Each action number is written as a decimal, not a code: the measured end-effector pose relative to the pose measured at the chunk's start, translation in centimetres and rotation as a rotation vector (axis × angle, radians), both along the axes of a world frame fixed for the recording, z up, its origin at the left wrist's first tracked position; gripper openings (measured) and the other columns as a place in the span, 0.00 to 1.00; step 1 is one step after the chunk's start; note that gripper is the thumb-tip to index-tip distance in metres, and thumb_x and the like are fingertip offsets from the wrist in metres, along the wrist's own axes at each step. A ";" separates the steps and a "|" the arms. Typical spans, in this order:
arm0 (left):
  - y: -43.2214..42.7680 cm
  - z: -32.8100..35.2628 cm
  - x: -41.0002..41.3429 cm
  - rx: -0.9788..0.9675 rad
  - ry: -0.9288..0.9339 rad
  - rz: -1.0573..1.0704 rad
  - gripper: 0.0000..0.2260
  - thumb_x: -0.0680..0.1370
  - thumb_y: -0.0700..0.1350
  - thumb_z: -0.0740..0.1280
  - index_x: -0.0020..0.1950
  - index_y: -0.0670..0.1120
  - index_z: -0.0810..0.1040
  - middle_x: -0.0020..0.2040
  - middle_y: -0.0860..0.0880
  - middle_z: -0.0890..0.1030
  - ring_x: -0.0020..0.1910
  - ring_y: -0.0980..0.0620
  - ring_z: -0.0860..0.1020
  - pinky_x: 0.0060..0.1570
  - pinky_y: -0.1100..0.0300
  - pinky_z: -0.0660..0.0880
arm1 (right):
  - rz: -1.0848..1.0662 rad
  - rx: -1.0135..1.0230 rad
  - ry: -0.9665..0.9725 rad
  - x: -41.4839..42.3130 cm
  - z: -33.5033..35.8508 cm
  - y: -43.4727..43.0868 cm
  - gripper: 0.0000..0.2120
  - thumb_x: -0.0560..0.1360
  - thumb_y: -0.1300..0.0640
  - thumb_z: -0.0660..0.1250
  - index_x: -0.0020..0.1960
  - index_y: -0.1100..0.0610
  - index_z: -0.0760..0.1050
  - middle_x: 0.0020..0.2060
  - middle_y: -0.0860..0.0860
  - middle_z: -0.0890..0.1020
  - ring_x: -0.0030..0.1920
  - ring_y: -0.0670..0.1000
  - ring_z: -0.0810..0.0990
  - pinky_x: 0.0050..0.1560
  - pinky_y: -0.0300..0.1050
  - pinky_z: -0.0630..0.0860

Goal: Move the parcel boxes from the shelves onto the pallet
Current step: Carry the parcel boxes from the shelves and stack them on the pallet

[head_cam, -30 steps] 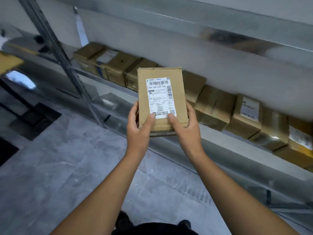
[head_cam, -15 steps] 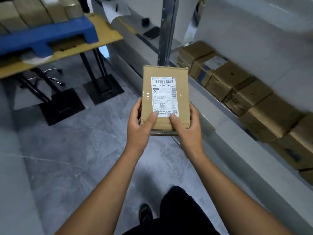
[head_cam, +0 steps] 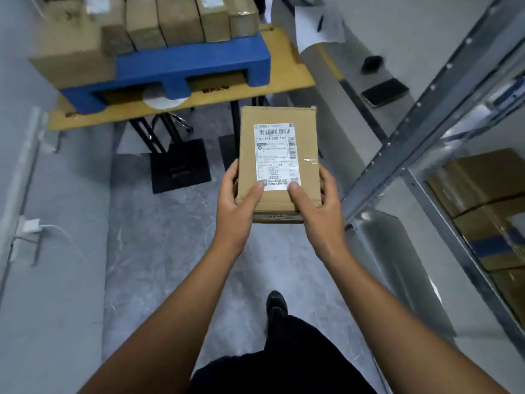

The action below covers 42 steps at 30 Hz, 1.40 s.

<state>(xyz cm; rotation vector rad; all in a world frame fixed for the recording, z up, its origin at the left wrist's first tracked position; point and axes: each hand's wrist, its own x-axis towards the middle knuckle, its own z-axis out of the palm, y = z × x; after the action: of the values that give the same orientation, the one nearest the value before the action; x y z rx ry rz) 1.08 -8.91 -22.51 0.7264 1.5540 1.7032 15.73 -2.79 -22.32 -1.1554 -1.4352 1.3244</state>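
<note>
A blue pallet [head_cam: 193,66] sits on a yellow worktop [head_cam: 284,81] ahead and carries a row of brown cardboard boxes [head_cam: 159,21] packed side by side, some with white labels. To the right, a grey metal shelf [head_cam: 420,132] holds more stacked boxes [head_cam: 483,194] in its lower bay, one banded with blue tape. The left hand [head_cam: 241,200] and right hand [head_cam: 318,203] are both closed around the near end of a flat rectangular parcel [head_cam: 278,160], thumbs pressed on top, holding it in the air over the grey floor [head_cam: 159,237], between shelf and worktop. Its top bears a white printed label [head_cam: 277,156] with barcodes and a strip of clear tape. The worktop's black legs and base plates [head_cam: 181,166] stand in the path ahead.
</note>
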 end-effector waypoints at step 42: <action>40.3 -0.9 -56.6 -0.154 -0.071 0.089 0.40 0.71 0.61 0.74 0.80 0.60 0.62 0.76 0.55 0.71 0.72 0.53 0.74 0.69 0.46 0.76 | 0.448 -0.154 -0.092 -49.0 0.3 45.4 0.24 0.74 0.39 0.74 0.69 0.31 0.74 0.63 0.37 0.83 0.63 0.42 0.82 0.56 0.38 0.81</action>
<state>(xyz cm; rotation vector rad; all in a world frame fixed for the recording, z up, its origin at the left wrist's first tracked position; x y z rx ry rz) -55.48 31.39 -23.44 0.5195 1.6681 1.6331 -33.23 42.62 -22.03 -1.0367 -1.7536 1.7317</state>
